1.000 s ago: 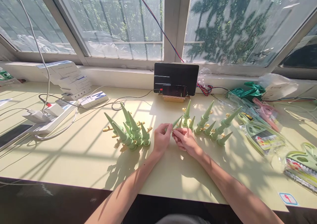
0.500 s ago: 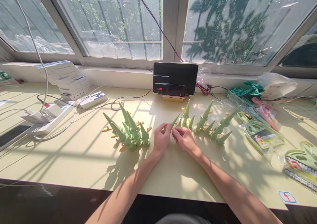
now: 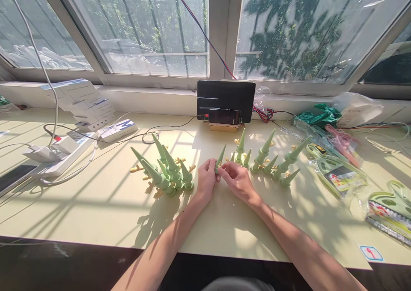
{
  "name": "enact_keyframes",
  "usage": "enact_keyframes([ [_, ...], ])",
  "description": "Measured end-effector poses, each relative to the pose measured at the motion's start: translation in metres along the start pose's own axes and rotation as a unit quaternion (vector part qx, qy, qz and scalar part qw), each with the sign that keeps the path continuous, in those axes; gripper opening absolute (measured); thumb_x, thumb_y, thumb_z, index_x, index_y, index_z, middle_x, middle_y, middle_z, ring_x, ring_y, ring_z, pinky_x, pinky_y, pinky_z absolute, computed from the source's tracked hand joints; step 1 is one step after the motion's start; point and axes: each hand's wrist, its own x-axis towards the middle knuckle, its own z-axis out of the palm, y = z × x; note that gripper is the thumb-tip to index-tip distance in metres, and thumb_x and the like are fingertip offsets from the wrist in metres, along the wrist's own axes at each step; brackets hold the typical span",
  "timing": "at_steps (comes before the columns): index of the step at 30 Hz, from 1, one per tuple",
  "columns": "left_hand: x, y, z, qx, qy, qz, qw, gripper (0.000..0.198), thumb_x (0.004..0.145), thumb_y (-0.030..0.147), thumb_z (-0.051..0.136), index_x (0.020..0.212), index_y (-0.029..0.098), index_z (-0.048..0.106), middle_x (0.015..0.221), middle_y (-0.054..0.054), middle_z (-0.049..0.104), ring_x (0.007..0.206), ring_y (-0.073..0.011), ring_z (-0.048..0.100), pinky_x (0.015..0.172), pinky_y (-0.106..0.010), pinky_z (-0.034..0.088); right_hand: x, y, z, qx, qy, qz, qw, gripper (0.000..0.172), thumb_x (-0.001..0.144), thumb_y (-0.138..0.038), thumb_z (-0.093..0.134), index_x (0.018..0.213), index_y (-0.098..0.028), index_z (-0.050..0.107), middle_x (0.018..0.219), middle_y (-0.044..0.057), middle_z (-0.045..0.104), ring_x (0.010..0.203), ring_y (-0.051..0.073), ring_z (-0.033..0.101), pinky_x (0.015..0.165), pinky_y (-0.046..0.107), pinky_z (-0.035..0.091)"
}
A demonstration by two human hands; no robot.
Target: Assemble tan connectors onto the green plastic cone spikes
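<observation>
My left hand [image 3: 207,178] is closed around the base of a green pointed cone piece [image 3: 221,154], which stands tip up. The fingers of my right hand [image 3: 236,177] pinch together at the lower part of this cone; what lies between them is hidden. To the left stands a cluster of green cone pieces [image 3: 174,171] with small yellow twig-like pegs [image 3: 181,160] sticking out. Right of my hands are several more green cones, some stacked on ringed bases [image 3: 261,156], others small and single [image 3: 289,178].
A black tablet [image 3: 226,96] and a phone [image 3: 224,117] lean on a stand at the back. At left are a power strip [image 3: 66,156], cables and white boxes [image 3: 117,130]. Packaged green items [image 3: 340,173], pink scissors-like handles [image 3: 342,139] and plastic bags lie at right.
The cone in my left hand has turned from leaning right to nearly upright and shifted slightly left. My right fingers moved left, onto its base. The view shifted slightly.
</observation>
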Motion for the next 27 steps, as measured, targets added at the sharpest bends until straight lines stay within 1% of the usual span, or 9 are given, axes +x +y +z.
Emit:
enact_keyframes([
  [5,-0.002,0.002,0.002,0.01,-0.002,-0.009,1.0,0.031,0.087,0.045,0.06,0.072,0.02,0.049,0.051,0.008,0.034,0.043,-0.007,0.033,0.039,-0.019,0.025,0.0,-0.001,0.001,-0.004,0.006,-0.014,1.0,0.026,0.093,-0.044,0.059,0.082,-0.021,0.06,0.068,0.0,0.066,0.058,0.014,0.059,0.058,0.026,0.046],
  [9,-0.004,0.003,0.003,0.027,-0.004,-0.002,1.0,0.037,0.088,0.046,0.059,0.066,0.02,0.045,0.051,0.008,0.032,0.043,-0.0067,0.032,0.039,-0.019,0.025,0.0,-0.002,0.002,-0.008,0.015,-0.013,1.0,0.028,0.092,-0.045,0.059,0.079,-0.021,0.06,0.067,0.0,0.067,0.057,0.014,0.06,0.058,0.026,0.048],
  [12,-0.004,0.0,0.003,0.04,-0.012,0.02,0.999,0.043,0.087,0.049,0.06,0.063,0.02,0.04,0.052,0.007,0.032,0.044,-0.0066,0.033,0.04,-0.019,0.027,0.001,-0.002,0.004,-0.025,0.032,-0.012,0.999,0.032,0.092,-0.045,0.057,0.072,-0.021,0.059,0.062,0.0,0.065,0.053,0.014,0.057,0.055,0.026,0.047],
  [17,-0.002,-0.004,0.003,0.059,-0.035,0.047,0.997,0.046,0.088,0.051,0.06,0.062,0.019,0.04,0.054,0.006,0.034,0.047,-0.007,0.034,0.041,-0.02,0.029,0.003,-0.005,0.009,-0.056,0.078,-0.006,0.995,0.039,0.091,-0.041,0.053,0.057,-0.022,0.05,0.05,-0.001,0.057,0.047,0.012,0.051,0.052,0.025,0.044],
  [20,-0.003,-0.005,0.004,0.063,-0.045,0.049,0.996,0.046,0.089,0.051,0.059,0.062,0.019,0.041,0.054,0.006,0.035,0.047,-0.007,0.035,0.042,-0.02,0.03,0.004,-0.005,0.011,-0.075,0.1,0.005,0.992,0.04,0.089,-0.039,0.051,0.054,-0.022,0.046,0.047,-0.003,0.053,0.045,0.011,0.046,0.051,0.024,0.042],
  [23,-0.003,-0.005,0.004,0.064,-0.045,0.051,0.996,0.046,0.088,0.051,0.059,0.061,0.019,0.04,0.053,0.006,0.035,0.047,-0.007,0.034,0.042,-0.02,0.029,0.005,-0.003,0.013,-0.078,0.105,0.013,0.991,0.038,0.087,-0.037,0.051,0.052,-0.022,0.043,0.046,-0.003,0.051,0.045,0.011,0.045,0.05,0.023,0.041],
  [27,-0.004,-0.003,0.006,0.062,-0.042,0.053,0.996,0.048,0.087,0.053,0.062,0.061,0.019,0.04,0.053,0.006,0.033,0.046,-0.0066,0.032,0.041,-0.02,0.028,0.005,-0.001,0.013,-0.087,0.109,0.0,0.99,0.038,0.085,-0.034,0.051,0.051,-0.023,0.04,0.046,-0.004,0.049,0.046,0.011,0.043,0.051,0.024,0.04],
])
